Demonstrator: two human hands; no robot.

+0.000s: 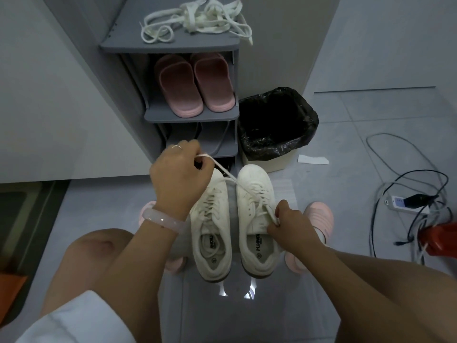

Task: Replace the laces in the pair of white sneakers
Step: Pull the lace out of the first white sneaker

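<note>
Sneakers point(235, 224), insoles printed "HUANQIU"

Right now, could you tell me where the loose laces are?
In the head view, the loose laces lie tangled atop the grey shoe rack, above the pink slippers.

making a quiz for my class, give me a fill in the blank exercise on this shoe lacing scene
1. The left hand pulls a white lace end up from the ____ white sneaker.
2. The pink rubber slippers sit on the grey shoe rack's ____ shelf.
3. The loose pile of white laces lies on the rack's ____.
4. The bin is lined with a ____ bag.

Missing: right; middle; top; black
</note>
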